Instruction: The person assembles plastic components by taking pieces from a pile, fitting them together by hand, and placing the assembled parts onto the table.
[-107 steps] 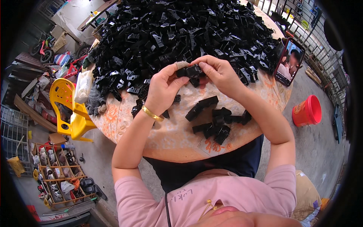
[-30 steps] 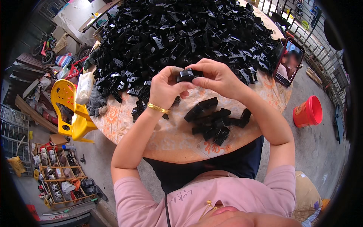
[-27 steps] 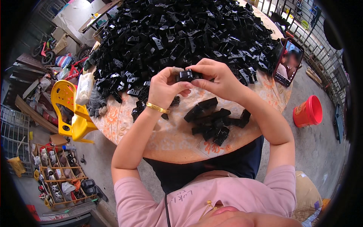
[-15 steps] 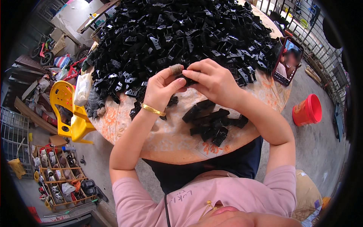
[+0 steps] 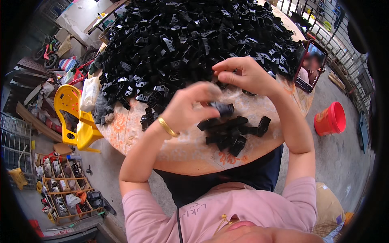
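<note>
Over a small heap of black plastic parts (image 5: 227,135) near the table's front edge is my left hand (image 5: 184,107), blurred by motion, a gold bangle on its wrist. Its fingers stand apart from the thumb. One blurred black plastic part (image 5: 223,108) is by the thumb tip, just above the small heap. My right hand (image 5: 247,77) is at the near edge of a large pile of black plastic parts (image 5: 194,36). Its thumb and forefinger curl together there; whatever is between the tips blends into the dark pile.
A round table (image 5: 133,139) with a flowered cover bears both heaps. On its right edge stands a phone (image 5: 310,67). A red bucket (image 5: 330,118) is on the floor at right. To the left are a yellow chair (image 5: 75,117) and a shoe rack (image 5: 67,186).
My hands were together at the pile's edge, fingering a dark part. They have parted: the left came down toward the small heap, the right moved right and slightly away.
</note>
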### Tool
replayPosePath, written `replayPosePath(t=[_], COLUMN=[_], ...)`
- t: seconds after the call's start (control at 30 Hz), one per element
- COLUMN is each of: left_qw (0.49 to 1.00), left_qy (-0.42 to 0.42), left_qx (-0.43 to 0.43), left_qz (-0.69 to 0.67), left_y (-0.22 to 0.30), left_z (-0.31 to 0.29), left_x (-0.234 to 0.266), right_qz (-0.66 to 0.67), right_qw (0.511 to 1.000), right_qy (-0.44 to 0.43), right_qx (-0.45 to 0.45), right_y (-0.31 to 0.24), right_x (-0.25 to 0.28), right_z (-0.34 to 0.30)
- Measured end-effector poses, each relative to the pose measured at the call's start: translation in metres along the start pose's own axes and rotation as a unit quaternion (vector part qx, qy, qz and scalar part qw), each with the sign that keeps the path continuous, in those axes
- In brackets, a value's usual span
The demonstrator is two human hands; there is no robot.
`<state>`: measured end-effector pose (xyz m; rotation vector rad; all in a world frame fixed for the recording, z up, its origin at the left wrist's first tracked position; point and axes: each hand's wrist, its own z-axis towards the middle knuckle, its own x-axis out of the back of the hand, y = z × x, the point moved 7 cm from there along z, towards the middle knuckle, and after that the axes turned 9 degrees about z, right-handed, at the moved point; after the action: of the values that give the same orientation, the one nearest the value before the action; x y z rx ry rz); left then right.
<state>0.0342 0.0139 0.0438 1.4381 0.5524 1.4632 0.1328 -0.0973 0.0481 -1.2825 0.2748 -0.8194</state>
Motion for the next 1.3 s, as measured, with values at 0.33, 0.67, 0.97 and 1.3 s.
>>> replayPosePath(t=[0.33,0.67,0.97,1.3], left_qw=[0.802,0.896,0.966,0.967], left_qy=[0.112,0.188,0.154,0.186], left_qx=[0.099,-0.001,0.187,0.104], left_qz=[0.578,0.403,-0.096,-0.144], left_y=[-0.007,0.000,-0.044,-0.029], left_z=[-0.011,-0.005,-0.001,0.001], left_x=[0.038,0.027,0.020,0.026], right_qz=[-0.385,-0.259,-0.065,0.022], right_qw=[0.916,0.948,0.976,0.983], right_qy=[-0.073,-0.041,0.083,0.088], right_qx=[0.091,0.182,0.192,0.163], right_y=[-0.002,-0.024,-0.024,-0.014], right_x=[-0.020,-0.039,-0.039,-0.032], right_z=[-0.008,-0.013,-0.013,-0.009])
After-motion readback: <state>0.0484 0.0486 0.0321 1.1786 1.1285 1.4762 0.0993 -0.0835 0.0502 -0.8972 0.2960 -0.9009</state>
